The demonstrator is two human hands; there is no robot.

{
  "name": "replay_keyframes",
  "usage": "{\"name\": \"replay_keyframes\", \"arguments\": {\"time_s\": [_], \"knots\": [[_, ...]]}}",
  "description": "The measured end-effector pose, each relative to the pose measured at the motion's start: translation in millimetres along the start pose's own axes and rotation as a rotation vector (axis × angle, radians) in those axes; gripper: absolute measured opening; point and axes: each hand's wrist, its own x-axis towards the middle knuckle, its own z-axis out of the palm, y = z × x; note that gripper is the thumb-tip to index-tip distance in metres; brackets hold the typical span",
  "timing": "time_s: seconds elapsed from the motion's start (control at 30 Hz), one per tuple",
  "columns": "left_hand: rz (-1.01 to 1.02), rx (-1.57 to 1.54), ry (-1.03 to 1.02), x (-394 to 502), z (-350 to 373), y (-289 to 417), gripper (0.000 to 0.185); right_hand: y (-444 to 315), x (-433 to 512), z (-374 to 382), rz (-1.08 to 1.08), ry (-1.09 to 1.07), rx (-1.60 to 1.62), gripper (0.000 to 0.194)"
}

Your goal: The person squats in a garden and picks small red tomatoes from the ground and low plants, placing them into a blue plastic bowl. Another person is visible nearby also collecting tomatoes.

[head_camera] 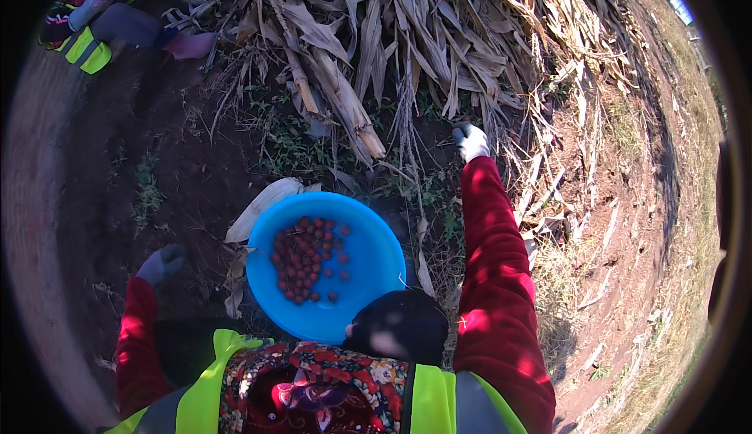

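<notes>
A light blue plastic basin [376, 246] rests on the ground before me, with many small round red fruits [299, 258] gathered mostly on its left side. My right hand [470, 140], in a pale glove with a darker fingertip part, reaches out to the soil at the lower edge of a heap of dry corn stalks [411, 28]; its fingers are bent and what they touch is hidden. My left hand [162, 263], gloved in grey, is over bare soil left of the basin, its fingers loosely curled, and no object shows in it.
A pale corn husk [264, 208] lies against the basin's upper left rim. Cut stalk ends [370, 140] stick out towards me above it, over green weeds [299, 155]. At the upper left a person in a high-visibility vest [85, 49] sits near the heap. Dry straw litters the right.
</notes>
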Motion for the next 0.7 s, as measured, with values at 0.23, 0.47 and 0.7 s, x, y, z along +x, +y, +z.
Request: {"name": "replay_keyframes", "arguments": {"time_s": [0.23, 0.47, 0.7], "knots": [[-0.093, -0.103, 0.049, -19, -14, -14, 0.03, 22, 69, 22, -0.045, -0.168, -0.362, 0.047], [-0.431, -0.691, 0.185, -73, -8, -53, 0.03, -10, 101, 31, 0.422, -0.34, -0.403, 0.053], [-0.479, -0.727, 0.166, -89, -4, -50, 0.043, 7, 95, 48, 0.326, -0.305, -0.467, 0.053]]}}
